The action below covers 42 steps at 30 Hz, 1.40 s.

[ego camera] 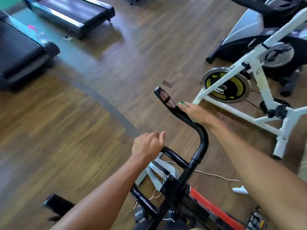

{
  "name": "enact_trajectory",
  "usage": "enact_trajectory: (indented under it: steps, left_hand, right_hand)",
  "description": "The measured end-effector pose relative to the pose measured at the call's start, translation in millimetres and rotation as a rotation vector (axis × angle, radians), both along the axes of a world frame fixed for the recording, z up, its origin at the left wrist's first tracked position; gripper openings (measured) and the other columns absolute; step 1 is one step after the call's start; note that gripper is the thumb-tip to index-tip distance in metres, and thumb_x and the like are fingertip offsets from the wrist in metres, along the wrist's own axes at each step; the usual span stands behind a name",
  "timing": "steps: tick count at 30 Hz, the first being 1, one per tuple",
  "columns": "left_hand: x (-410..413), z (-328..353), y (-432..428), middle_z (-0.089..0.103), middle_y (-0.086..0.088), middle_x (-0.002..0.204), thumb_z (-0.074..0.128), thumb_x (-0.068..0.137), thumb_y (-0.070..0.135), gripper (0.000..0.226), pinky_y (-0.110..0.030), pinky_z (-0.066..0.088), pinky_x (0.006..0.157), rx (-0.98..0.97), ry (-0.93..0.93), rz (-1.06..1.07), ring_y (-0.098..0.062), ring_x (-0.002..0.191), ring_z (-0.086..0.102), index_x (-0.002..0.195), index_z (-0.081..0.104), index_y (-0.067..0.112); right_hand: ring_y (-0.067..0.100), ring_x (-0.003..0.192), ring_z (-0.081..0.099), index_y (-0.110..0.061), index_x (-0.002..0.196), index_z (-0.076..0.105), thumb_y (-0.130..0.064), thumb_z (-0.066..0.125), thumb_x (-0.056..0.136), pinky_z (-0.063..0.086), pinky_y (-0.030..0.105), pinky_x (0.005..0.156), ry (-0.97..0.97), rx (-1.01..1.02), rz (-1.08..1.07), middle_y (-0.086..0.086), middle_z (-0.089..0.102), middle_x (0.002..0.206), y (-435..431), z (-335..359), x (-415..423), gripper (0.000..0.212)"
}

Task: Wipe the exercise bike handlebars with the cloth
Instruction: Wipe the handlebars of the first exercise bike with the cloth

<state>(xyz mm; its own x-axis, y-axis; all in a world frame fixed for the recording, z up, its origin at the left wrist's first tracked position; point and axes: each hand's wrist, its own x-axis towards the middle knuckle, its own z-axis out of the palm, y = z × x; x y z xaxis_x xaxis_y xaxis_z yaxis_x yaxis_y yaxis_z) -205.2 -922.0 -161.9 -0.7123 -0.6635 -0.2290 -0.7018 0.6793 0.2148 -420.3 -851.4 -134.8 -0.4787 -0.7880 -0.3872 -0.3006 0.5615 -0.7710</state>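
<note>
Nearest to the camera, the left hand (147,146) has its fingers curled round the left end of the cross tube of the black tubular steel handlebars (201,141). This grip probably serves to keep the bike from turning while the other side is cleaned.

A little farther, the right hand (195,112) lies on top of the right horn of the handlebars, just below the two shiny oval sensor plates (167,99). The small green cloth (181,103) is under this hand, and only a bit of it comes out at the fingertips.

To do this step well, I think the cloth should go fully round the tube, so that the underside is also wiped. The hand should slide in one long stroke up to the capped tip, passing over the sensor plates. The bend lower down needs its own pass. The left hand should hold firm during this.

Some things are hard to make out. The palm and thumb of the right hand are hidden, so I cannot tell whether it wraps the tube or only presses the cloth flat on it. Most of the cloth is covered, so its size and whether it is damp are unknown. The left horn of the handlebars is behind the left forearm.

Beyond, a white-framed exercise bike (259,77) stands on the wooden floor (99,122), and the black treadmills (71,12) at the far side are blurred.
</note>
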Motion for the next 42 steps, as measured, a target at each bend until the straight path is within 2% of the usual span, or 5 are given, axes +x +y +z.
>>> enact_trajectory:
  steps: [12, 17, 24, 29, 42]
  left_hand:
    - [0.0, -0.9, -0.8, 0.062, -0.001, 0.063, 0.016, 0.099, 0.06, 0.064, -0.039, 0.056, 0.067, -0.016, 0.031, -0.003, -0.024, 0.058, 0.063, 0.07, 0.055, 0.019]
    - [0.7, -3.5, -0.9, 0.061, 0.0, 0.061, 0.015, 0.098, 0.061, 0.065, -0.037, 0.056, 0.067, -0.001, 0.044, -0.003, -0.022, 0.057, 0.062, 0.069, 0.055, 0.019]
    - [1.1, -2.6, -1.7, 0.063, -0.001, 0.064, 0.017, 0.099, 0.06, 0.065, -0.038, 0.056, 0.07, 0.002, 0.051, -0.01, -0.023, 0.06, 0.063, 0.071, 0.057, 0.018]
    - [0.3, -1.1, -2.1, 0.062, 0.0, 0.063, 0.017, 0.099, 0.061, 0.065, -0.039, 0.055, 0.069, 0.006, 0.053, -0.01, -0.021, 0.059, 0.063, 0.071, 0.058, 0.019]
    - [2.3, 6.1, -2.2, 0.066, 0.001, 0.074, 0.023, 0.102, 0.056, 0.061, -0.033, 0.042, 0.064, 0.077, 0.075, -0.047, -0.02, 0.066, 0.06, 0.083, 0.068, 0.02]
  right_hand:
    - [0.043, 0.077, 0.053, -0.01, 0.102, 0.066, -0.041, 0.046, 0.101, 0.037, 0.04, 0.06, -0.312, -0.325, -0.129, 0.042, 0.054, 0.092, -78.4, 27.5, 12.5, 0.037]
    - [0.017, 0.097, 0.062, -0.008, 0.107, 0.064, -0.03, 0.039, 0.107, 0.051, 0.038, 0.094, -0.383, -0.317, -0.098, 0.01, 0.064, 0.103, -62.1, 16.0, 13.3, 0.034]
    - [0.017, 0.094, 0.058, 0.009, 0.117, 0.057, -0.026, 0.038, 0.108, 0.051, 0.023, 0.078, -0.314, -0.309, -0.127, 0.016, 0.058, 0.103, -73.6, 26.3, 15.5, 0.041]
    - [0.018, 0.129, 0.054, -0.034, 0.129, 0.062, -0.081, 0.03, 0.088, 0.036, 0.046, 0.114, -0.094, -0.055, 0.005, -0.005, 0.064, 0.132, -36.5, -25.1, -9.4, 0.07]
    - [0.034, 0.121, 0.053, -0.007, 0.136, 0.053, -0.066, 0.036, 0.091, 0.037, 0.042, 0.104, -0.098, 0.125, -0.546, 0.02, 0.055, 0.138, 53.6, 3.3, 43.7, 0.076]
